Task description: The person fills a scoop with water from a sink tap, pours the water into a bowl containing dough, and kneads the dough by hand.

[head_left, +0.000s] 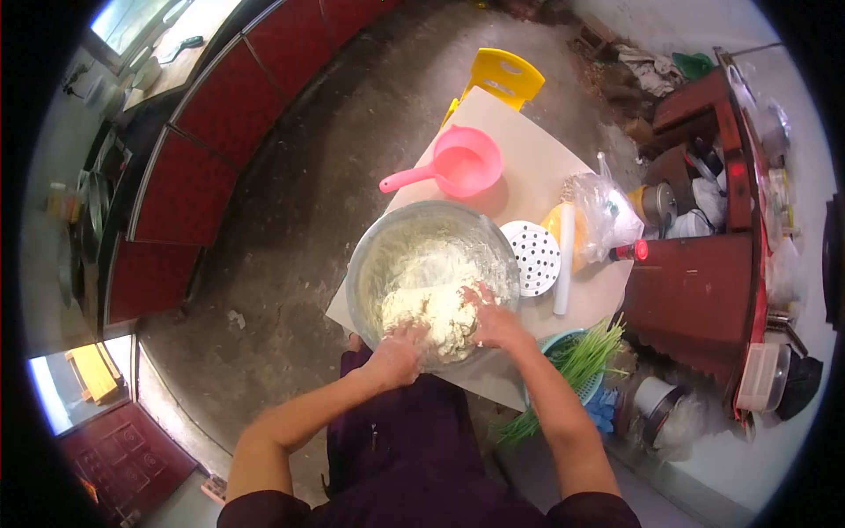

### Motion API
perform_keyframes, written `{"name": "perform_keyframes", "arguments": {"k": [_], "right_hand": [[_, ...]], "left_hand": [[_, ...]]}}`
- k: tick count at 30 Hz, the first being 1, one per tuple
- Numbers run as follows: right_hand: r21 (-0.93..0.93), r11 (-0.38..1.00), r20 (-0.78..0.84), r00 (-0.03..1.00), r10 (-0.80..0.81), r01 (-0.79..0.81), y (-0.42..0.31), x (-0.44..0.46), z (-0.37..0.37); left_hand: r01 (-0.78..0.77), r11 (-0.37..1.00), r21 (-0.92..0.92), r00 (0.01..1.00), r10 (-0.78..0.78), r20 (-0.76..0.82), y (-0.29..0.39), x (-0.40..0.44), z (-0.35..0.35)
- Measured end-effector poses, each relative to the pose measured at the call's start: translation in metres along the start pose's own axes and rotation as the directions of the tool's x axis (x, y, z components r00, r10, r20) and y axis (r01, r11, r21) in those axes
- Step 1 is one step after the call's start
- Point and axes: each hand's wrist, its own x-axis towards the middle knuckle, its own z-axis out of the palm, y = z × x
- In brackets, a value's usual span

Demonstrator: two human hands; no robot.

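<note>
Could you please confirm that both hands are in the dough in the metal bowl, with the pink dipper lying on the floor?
Not quite: the head view shows the pink dipper on the table. Both hands are indeed in the dough in the metal bowl.

Open path: bare worktop [534,180] btwn pink dipper [471,165] & plastic bag [612,207]. R of bowl [365,255], dotted plate [532,260] + wht roll [564,273] block; dipper obstructs far side.
</note>
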Motion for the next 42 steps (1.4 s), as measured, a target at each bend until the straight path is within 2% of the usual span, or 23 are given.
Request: {"name": "perform_keyframes", "arguments": {"k": [1,4,7,9,10,14,17,21,22,25,26,29,30,31,33,34,35,38,41,42], "right_hand": [[-0.013,0.999,-0.047,0.998,0.028,-0.029,-0.001,-0.001,0.009],[-0.022,0.995,-0.141,0.985,0.094,-0.098,0.0,0.0,0.048],[-0.021,0.993,-0.183,0.976,0.114,-0.12,0.004,0.004,0.069],[-0.067,0.992,-0.25,0.964,0.087,-0.107,0.011,0.01,0.086],[-0.126,0.99,-0.377,0.926,0.011,-0.063,0.014,0.015,0.095],[-0.032,0.999,-0.336,0.942,0.011,-0.024,0.026,0.03,0.085],[0.075,0.997,-0.264,0.963,0.051,-0.032,0.028,0.06,0.053],[0.214,0.971,-0.273,0.949,0.161,-0.103,0.035,0.105,0.027],[0.241,0.963,-0.264,0.946,0.188,-0.124,0.037,0.114,0.022],[0.321,0.935,-0.288,0.925,0.247,-0.15,0.035,0.126,0.013],[0.347,0.924,-0.282,0.923,0.263,-0.157,0.039,0.132,0.019],[0.408,0.9,-0.307,0.905,0.294,-0.154,0.029,0.118,0.024],[0.42,0.898,-0.34,0.894,0.293,-0.134,0.022,0.105,0.026],[0.429,0.896,-0.368,0.883,0.29,-0.115,0.012,0.088,0.028],[0.37,0.927,-0.538,0.8,0.266,-0.059,-0.008,0.053,0.042],[0.318,0.947,-0.614,0.755,0.232,-0.033,-0.015,0.04,0.053],[0.265,0.964,-0.681,0.705,0.196,-0.012,-0.022,0.029,0.061],[0.342,0.939,-0.717,0.656,0.238,0.033,-0.052,-0.005,0.068],[0.302,0.951,-0.802,0.558,0.215,0.069,-0.059,-0.011,0.089],[0.292,0.954,-0.823,0.526,0.216,0.065,-0.055,0.0,0.105]], "left_hand": [[0.084,0.989,-0.123,0.996,-0.081,0.03,0.004,0.005,-0.009],[0.303,0.9,-0.312,0.934,-0.345,-0.088,0.01,0.024,-0.015],[0.439,0.895,-0.083,0.873,-0.447,-0.197,0.018,0.051,0.012],[0.414,0.908,0.067,0.879,-0.379,-0.291,0.012,0.056,0.046],[0.403,0.904,0.141,0.88,-0.342,-0.329,0.01,0.058,0.057],[0.375,0.923,0.093,0.91,-0.347,-0.227,-0.02,0.073,0.072],[0.477,0.878,0.043,0.86,-0.455,-0.232,-0.049,0.109,0.069],[0.544,0.839,-0.017,0.804,-0.527,-0.274,-0.09,0.163,0.057],[0.522,0.85,0.073,0.809,-0.465,-0.36,-0.099,0.173,0.056],[0.587,0.809,0.006,0.788,-0.57,-0.231,-0.134,0.194,0.063],[0.599,0.799,0.061,0.793,-0.58,-0.189,-0.14,0.2,0.063],[0.606,0.795,-0.029,0.789,-0.606,-0.106,-0.14,0.194,0.063],[0.594,0.802,0.068,0.797,-0.575,-0.188,-0.125,0.186,0.057],[0.52,0.85,0.08,0.828,-0.479,-0.29,-0.112,0.174,0.052],[0.372,0.919,0.133,0.839,-0.272,-0.471,-0.088,0.145,0.042],[0.391,0.917,0.083,0.849,-0.324,-0.418,-0.069,0.132,0.028],[0.344,0.937,0.056,0.844,-0.282,-0.456,-0.059,0.119,0.018],[0.183,0.981,-0.067,0.807,-0.189,-0.559,-0.032,0.088,-0.009],[0.102,0.995,0.004,0.775,-0.077,-0.628,-0.023,0.076,-0.021],[0.106,0.994,0.002,0.838,-0.088,-0.539,-0.027,0.069,-0.015]]}}
